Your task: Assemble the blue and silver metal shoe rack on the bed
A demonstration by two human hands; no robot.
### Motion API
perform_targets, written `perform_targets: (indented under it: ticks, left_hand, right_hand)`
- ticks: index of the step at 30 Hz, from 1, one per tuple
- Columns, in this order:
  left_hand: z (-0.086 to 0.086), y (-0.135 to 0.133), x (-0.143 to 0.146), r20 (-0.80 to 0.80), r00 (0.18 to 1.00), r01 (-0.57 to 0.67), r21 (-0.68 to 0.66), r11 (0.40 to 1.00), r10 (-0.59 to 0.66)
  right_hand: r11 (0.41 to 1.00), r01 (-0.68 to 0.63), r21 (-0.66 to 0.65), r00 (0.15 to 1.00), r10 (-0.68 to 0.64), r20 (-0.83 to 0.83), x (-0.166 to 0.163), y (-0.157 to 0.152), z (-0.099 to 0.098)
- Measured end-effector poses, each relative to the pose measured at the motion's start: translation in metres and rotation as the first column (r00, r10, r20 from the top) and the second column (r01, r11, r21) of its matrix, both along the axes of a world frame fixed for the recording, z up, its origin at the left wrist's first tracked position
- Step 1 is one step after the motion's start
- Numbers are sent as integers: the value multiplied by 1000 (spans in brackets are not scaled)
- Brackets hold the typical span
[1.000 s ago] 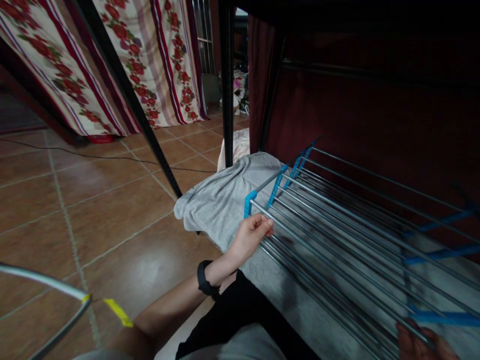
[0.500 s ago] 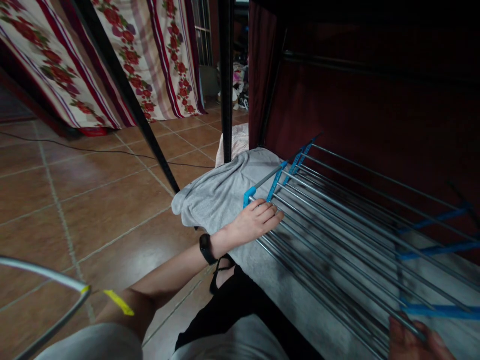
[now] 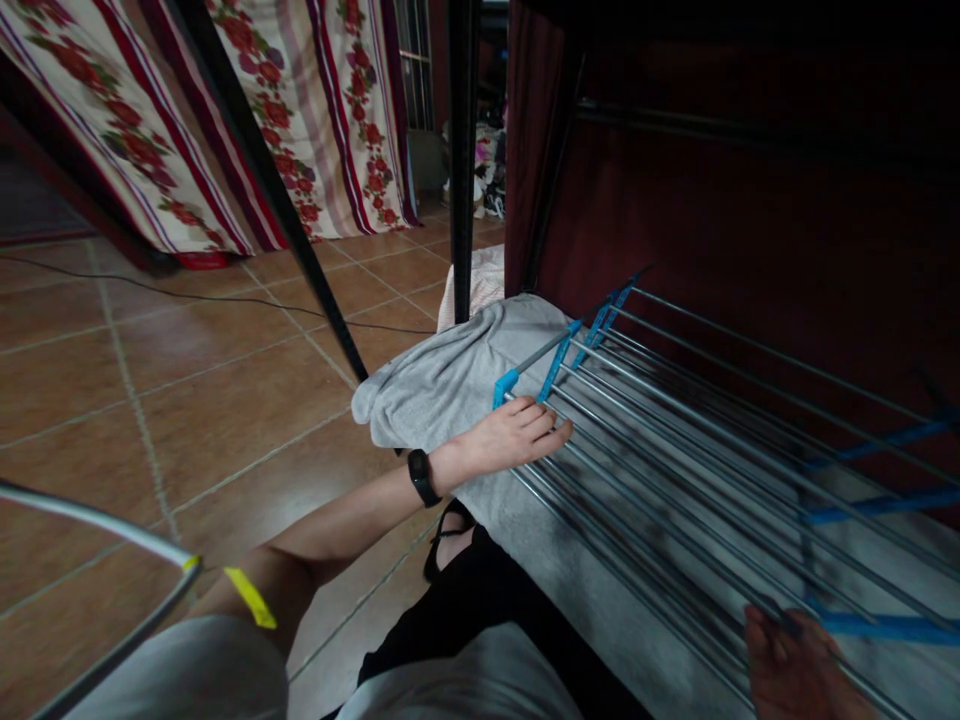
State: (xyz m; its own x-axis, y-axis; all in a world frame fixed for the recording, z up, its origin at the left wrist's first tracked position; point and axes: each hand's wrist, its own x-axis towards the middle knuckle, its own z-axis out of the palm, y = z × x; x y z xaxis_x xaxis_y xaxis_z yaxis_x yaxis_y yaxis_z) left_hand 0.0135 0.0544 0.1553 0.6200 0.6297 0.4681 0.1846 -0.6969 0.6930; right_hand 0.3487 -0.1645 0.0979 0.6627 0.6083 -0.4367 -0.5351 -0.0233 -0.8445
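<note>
A folding drying rack with grey metal rods and blue plastic joints lies over a grey blanket. My left hand, wearing a black wristband, is curled over the rack's rods beside a blue corner piece. At the lower right, my right hand has its fingers wrapped round the near rod. That hand is dim and partly cut off by the bottom edge of the view.
Black metal posts rise behind the blanket. A floral curtain hangs at the back left above the tiled floor, where a thin cable runs. A curved metal tube with yellow tape is at lower left.
My right hand has slid left along the near rod. My left hand stays at the same spot on the rack. The whole view has shifted slightly.
</note>
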Motion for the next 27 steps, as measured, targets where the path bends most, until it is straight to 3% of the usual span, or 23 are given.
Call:
perform_targets:
  ticks: [4, 13, 16, 18, 21, 24, 27]
  left_hand:
    - [1, 0, -2, 17, 1000, -5, -8, 1000, 5]
    - [2, 0, -3, 147, 989, 14, -72, 997, -3]
    - [-2, 1, -4, 56, 998, -22, 134, 991, 14]
    - [-5, 1, -5, -130, 989, -14, 401, 916, 72]
    - [-10, 3, -7, -364, 894, 83, 709, 700, 262]
    - [-14, 6, -10, -391, 832, 117, 817, 565, 393]
    - [-15, 6, -15, -388, 809, 107, 837, 537, 442]
  right_hand:
    - [995, -96, 16, 995, 96, 0, -1, 6, -4]
    - [978, -204, 44, 967, 194, 165, -10, 9, -20]
    - [976, -195, 96, 961, 171, 218, -15, 10, -21]
    - [969, -204, 139, 955, 165, 248, -18, 11, -19]
    - [961, -223, 164, 953, 180, 242, -25, 11, -14]
    - [965, -201, 166, 963, 164, 214, -32, 11, -9]
    - [964, -212, 162, 958, 172, 230, -34, 11, -9]
